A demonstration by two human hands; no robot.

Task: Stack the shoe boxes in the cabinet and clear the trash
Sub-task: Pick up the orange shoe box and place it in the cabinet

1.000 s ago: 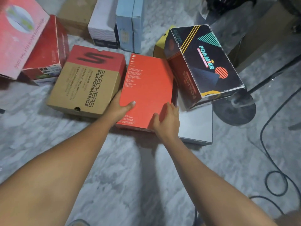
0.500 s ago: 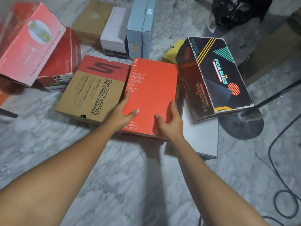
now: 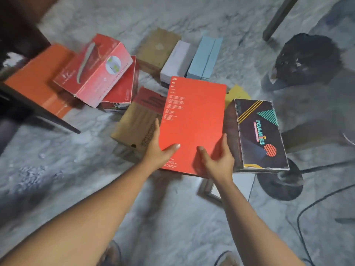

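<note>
Red shoe box [image 3: 194, 121]: your left hand [image 3: 159, 152] and right hand [image 3: 219, 160] grip it; other boxes [image 3: 257, 131] on floor [image 3: 57, 169], unstacked.

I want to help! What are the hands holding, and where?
The red shoe box, near end: left hand grips its left edge, right hand its right edge.

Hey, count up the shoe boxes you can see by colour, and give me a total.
Red: 3, held box, tilted box, box beneath it
Orange box: 1
Brown: 2, plain box, red-lidded box
White box: 1
Grey box: 1
Light blue box: 1
Yellow box: 1
Black Foamies box: 1
Total: 11
</note>
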